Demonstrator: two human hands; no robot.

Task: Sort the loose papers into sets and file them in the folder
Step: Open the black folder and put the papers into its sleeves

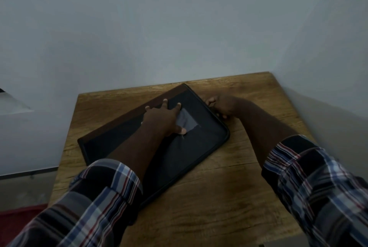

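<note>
A dark rectangular zip folder with a brown spine strip (207, 137) lies askew on the wooden desk (209, 197). The left hand (163, 120) presses flat on it, fingers spread. The right hand (223, 107) has its grip curled round the folder's far right edge.

Dark folder (201, 143), closed, lying flat on a wooden table. Black cover with rounded corners and raised rim; brownish spine strip along its far-left edge. Skewed: long axis runs roughly 8 to 2 o'clock. Small grey rectangular label window (188, 118) on cover toward the 1 o'clock end. No loose papers in view.
</note>
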